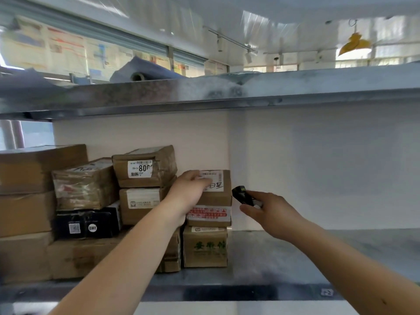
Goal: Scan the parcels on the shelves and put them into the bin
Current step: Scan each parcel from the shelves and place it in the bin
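Observation:
A stack of brown cardboard parcels fills the left half of the metal shelf (pixel 284 258). My left hand (pixel 188 192) grips the top left edge of a small brown parcel (pixel 216 198) with a white barcode label and red tape, which rests on another brown box (pixel 205 248). My right hand (pixel 270 212) holds a small black scanner (pixel 242 195) just to the right of that parcel, with its front end near the box's right edge. No bin is in view.
To the left stand a labelled parcel (pixel 145 165), a taped box (pixel 84 185), a black box (pixel 87 223) and larger cartons (pixel 25 189). A metal shelf (pixel 227 92) runs overhead with grey bags on it. A white wall backs the shelf.

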{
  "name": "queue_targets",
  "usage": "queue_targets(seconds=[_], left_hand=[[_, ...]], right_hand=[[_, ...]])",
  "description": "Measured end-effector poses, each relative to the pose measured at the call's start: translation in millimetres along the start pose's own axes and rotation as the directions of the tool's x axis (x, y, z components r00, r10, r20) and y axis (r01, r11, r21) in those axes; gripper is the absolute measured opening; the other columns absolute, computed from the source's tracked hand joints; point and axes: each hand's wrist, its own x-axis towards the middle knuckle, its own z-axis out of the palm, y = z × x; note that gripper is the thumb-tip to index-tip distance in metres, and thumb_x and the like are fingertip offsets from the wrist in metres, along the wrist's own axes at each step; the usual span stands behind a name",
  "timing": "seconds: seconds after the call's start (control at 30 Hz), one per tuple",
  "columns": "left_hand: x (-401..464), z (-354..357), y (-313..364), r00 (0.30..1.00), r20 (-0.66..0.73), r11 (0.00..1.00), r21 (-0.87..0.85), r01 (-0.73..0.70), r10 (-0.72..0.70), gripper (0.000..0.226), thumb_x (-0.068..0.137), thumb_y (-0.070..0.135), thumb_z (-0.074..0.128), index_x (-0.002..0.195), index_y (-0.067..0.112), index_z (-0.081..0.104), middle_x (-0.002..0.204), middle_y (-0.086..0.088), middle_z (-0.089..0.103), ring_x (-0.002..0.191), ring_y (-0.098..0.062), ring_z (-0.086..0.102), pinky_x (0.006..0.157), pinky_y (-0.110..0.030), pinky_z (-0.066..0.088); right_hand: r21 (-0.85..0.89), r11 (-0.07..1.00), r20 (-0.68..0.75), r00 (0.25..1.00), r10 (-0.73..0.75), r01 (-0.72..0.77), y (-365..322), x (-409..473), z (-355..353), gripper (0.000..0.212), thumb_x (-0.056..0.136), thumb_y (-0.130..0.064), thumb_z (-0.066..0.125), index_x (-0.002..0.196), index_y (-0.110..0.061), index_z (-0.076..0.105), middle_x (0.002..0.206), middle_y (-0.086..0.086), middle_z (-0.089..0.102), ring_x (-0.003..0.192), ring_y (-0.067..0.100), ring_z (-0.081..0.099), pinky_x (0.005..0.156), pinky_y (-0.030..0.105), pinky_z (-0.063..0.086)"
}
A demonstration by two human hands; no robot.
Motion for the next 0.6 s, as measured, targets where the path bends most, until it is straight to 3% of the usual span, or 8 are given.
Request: queue_targets(seconds=[0.1,0.17,0.3,0.37,0.47,0.53,0.6], left_hand=[[-6.8,14.1,-5.6,0.998,-0.021,0.97,-0.234,-0.066,0.063,0.038,0.092,0.015,0.078,0.116,0.04,0.064,0.102,0.007,0.08,0.09,-0.02,0.079,0.07,-0.04,0.066],[-13.9,25.0,-5.7,0.995,-0.044,0.934,-0.343,-0.101,0.091,0.052,0.089,0.005,0.078,0.12,0.042,0.058,0.101,0.007,0.081,0.089,-0.019,0.08,0.065,-0.036,0.064],[-28.2,50.2,-6.3,0.979,-0.09,0.921,-0.333,-0.203,0.184,0.06,0.084,0.006,0.085,0.134,0.032,0.063,0.108,0.008,0.079,0.097,-0.019,0.078,0.08,-0.042,0.065],[-35.5,63.9,-5.3,0.975,-0.091,0.92,-0.321,-0.223,0.204,0.07,0.076,0.013,0.094,0.131,0.038,0.058,0.119,0.007,0.075,0.105,-0.02,0.076,0.082,-0.042,0.066],[-45.9,87.5,-5.7,0.963,-0.035,0.942,-0.201,-0.27,0.269,0.088,0.059,0.037,0.097,0.13,0.051,0.045,0.139,0.007,0.06,0.125,-0.02,0.063,0.102,-0.047,0.058],[-55.0,106.3,-7.9,0.941,0.028,0.938,-0.096,-0.332,0.336,0.103,0.053,0.049,0.094,0.135,0.064,0.033,0.148,0.01,0.048,0.137,-0.019,0.05,0.112,-0.048,0.049],[-64.2,126.5,-10.2,0.912,0.07,0.915,-0.03,-0.403,0.404,0.116,0.051,0.052,0.093,0.145,0.064,0.026,0.151,0.014,0.042,0.142,-0.017,0.044,0.116,-0.048,0.046]], right_hand=[[0.066,0.998,-0.04,0.999,-0.006,0.008,4.8,-7.6,-13.8,0.051,0.097,-0.054,0.06,0.146,-0.041,0.054,0.089,-0.025,0.062,0.066,-0.017,0.054,0.052,0.006,0.037],[0.078,0.997,-0.055,0.998,-0.007,0.011,9.0,-14.7,-24.5,0.049,0.097,-0.054,0.06,0.145,-0.041,0.056,0.086,-0.023,0.063,0.066,-0.016,0.056,0.052,0.006,0.039],[0.074,0.997,-0.053,0.998,-0.014,0.018,20.1,-33.0,-45.8,0.052,0.098,-0.052,0.06,0.147,-0.038,0.055,0.083,-0.02,0.063,0.067,-0.016,0.056,0.052,0.006,0.04],[0.062,0.998,-0.057,0.998,-0.005,0.009,27.5,-42.5,-57.8,0.055,0.098,-0.054,0.059,0.15,-0.037,0.052,0.085,-0.019,0.063,0.065,-0.013,0.057,0.05,0.008,0.04],[0.021,0.999,-0.061,0.998,0.03,-0.029,41.5,-58.2,-76.3,0.059,0.097,-0.057,0.058,0.152,-0.039,0.048,0.092,-0.013,0.068,0.062,-0.003,0.06,0.047,0.012,0.04],[0.025,0.998,-0.055,0.997,0.057,-0.055,52.5,-70.3,-89.1,0.059,0.097,-0.057,0.058,0.153,-0.04,0.047,0.088,-0.01,0.069,0.057,-0.001,0.058,0.045,0.014,0.038],[0.0,0.998,-0.049,0.996,0.07,-0.07,64.9,-83.2,-104.7,0.057,0.098,-0.056,0.059,0.152,-0.042,0.047,0.082,-0.006,0.068,0.054,0.004,0.057,0.045,0.017,0.038]])
